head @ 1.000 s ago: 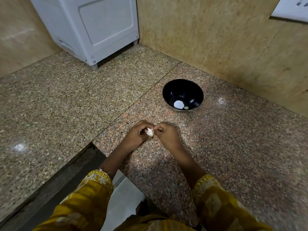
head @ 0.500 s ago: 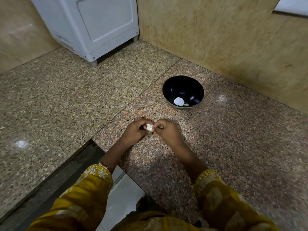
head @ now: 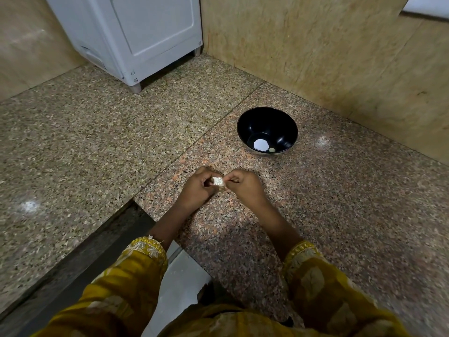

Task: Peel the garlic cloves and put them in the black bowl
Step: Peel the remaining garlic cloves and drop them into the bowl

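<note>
A small whitish garlic clove [head: 218, 182] with papery skin sits between my two hands, just above the granite counter [head: 340, 215]. My left hand [head: 198, 188] grips it from the left with curled fingers. My right hand [head: 244, 186] pinches its skin from the right with thumb and fingertips. The black bowl [head: 267, 122] stands on the counter beyond my hands, a little to the right. Inside it lies one small peeled clove [head: 272, 149] beside a bright white reflection.
A white appliance [head: 136, 35] stands on short feet at the back left. Beige stone walls [head: 340, 57] close the corner behind the bowl. At the near left the counter ends at a dark recessed ledge [head: 85, 251]. My yellow sleeves fill the bottom of the view.
Both hands stay together on the clove and have shifted only slightly; the right fingers keep working at the skin. The bowl has not moved.
</note>
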